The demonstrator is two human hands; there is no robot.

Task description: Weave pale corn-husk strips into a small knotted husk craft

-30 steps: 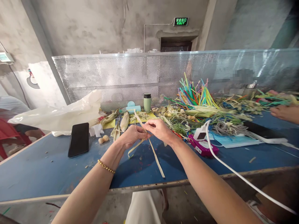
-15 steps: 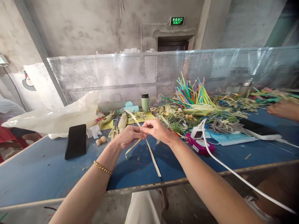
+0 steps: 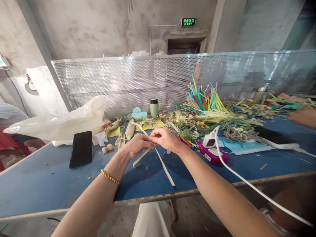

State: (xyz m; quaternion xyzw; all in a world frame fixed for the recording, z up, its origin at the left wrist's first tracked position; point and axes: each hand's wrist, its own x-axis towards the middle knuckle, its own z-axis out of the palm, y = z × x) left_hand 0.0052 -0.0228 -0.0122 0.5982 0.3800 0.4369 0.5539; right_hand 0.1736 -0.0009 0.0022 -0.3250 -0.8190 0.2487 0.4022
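Both my hands meet above the middle of the blue table, pinching pale corn husk strips (image 3: 166, 167) where they cross. My left hand (image 3: 138, 144), with a gold bead bracelet (image 3: 110, 177) on its wrist, is closed on the strips from the left. Fingertips of my right hand (image 3: 165, 138) press on the same crossing from the right. One strip end sticks up behind the hands, one slants down to the right, and a shorter one hangs down to the left. The exact crossing is hidden by my fingers.
Left of my hands lie a black phone (image 3: 81, 149) and small round beads (image 3: 107, 148). Behind stand a green bottle (image 3: 154, 109) and colourful pipe cleaners (image 3: 204, 98). A purple box (image 3: 213, 154) with a white cable sits right. Another person's hand (image 3: 303, 116) is far right.
The strip end behind my hands has dipped slightly, and the lower right end has swung a little to the right. Both hands keep their pinch. The other person's hand shifted slightly right.
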